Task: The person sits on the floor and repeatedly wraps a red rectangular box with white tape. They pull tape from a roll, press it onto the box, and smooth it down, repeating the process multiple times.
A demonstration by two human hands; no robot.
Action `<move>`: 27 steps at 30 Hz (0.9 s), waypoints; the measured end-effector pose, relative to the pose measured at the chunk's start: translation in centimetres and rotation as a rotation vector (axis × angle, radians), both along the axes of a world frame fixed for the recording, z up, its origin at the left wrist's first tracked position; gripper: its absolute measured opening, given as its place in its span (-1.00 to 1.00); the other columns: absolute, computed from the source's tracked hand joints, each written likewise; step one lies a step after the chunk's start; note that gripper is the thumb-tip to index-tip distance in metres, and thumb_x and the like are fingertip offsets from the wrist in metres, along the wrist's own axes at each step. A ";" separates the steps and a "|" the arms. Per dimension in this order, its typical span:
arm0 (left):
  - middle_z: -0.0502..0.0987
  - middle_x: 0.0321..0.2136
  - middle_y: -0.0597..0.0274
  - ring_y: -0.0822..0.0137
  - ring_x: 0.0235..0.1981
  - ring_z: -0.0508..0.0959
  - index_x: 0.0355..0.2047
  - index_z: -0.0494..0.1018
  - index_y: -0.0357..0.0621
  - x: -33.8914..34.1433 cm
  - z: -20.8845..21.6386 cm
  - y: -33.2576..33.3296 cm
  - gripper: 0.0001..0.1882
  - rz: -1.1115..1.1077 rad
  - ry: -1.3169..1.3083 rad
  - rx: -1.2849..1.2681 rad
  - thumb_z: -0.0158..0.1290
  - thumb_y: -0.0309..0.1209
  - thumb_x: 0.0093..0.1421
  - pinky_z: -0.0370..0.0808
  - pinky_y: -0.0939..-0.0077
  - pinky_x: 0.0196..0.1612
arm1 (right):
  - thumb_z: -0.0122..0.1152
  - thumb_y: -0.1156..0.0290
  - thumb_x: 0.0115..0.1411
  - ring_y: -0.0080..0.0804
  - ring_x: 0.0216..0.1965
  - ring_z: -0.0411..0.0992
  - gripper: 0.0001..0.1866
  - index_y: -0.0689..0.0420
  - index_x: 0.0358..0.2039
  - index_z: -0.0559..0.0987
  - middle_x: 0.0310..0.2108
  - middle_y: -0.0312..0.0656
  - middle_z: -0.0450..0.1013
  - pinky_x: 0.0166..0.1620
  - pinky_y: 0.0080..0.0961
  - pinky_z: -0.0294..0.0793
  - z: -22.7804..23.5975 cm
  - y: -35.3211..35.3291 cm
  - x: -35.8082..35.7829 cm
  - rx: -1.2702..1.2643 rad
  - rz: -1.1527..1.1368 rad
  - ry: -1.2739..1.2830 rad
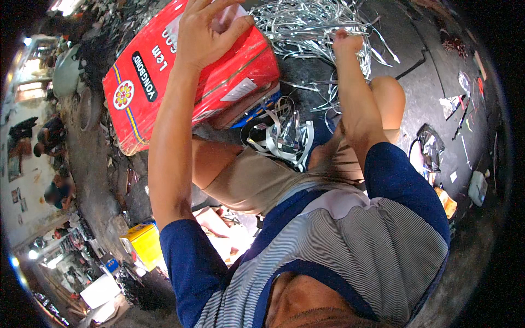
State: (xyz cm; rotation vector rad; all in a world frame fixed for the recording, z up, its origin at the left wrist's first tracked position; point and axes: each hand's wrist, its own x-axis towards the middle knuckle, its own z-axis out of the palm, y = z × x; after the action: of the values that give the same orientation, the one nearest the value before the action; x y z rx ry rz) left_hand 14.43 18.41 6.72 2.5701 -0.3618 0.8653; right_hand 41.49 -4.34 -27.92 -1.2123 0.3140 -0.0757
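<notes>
The left hand [205, 37], thumb and fingers spread wide, is at the red box [227, 70]. The right hand [349, 42] is curled at the silver strips [303, 27] beyond the knees; whether it grips any, I cannot tell.

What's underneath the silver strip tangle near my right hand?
Dark floor shows between the loose outer ends of the silver strips. Beneath the dense middle, overlapping strips cover whatever is there, so it can't be seen.

A scuffed red box [221, 76] sits slanted just beside a loose, tangled heap of silvery strips [306, 27].
</notes>
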 end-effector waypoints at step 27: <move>0.55 -0.45 0.26 0.41 -0.40 0.55 -0.27 0.53 -0.26 -13.0 -9.1 -15.8 -0.72 0.298 0.060 -0.703 0.34 -0.49 0.00 0.51 0.52 -0.30 | 0.40 0.21 0.14 -0.58 -0.51 0.43 -0.68 0.15 -0.18 0.67 -0.49 -0.35 0.54 -0.44 -0.59 0.42 23.9 -3.9 -24.7 -0.519 1.375 -0.332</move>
State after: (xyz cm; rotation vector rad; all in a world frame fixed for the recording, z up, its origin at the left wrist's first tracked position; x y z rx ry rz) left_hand 1.44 2.63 -2.37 1.9988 0.3098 0.8221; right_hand 16.84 -8.26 -4.02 -1.6695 -0.9120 0.8689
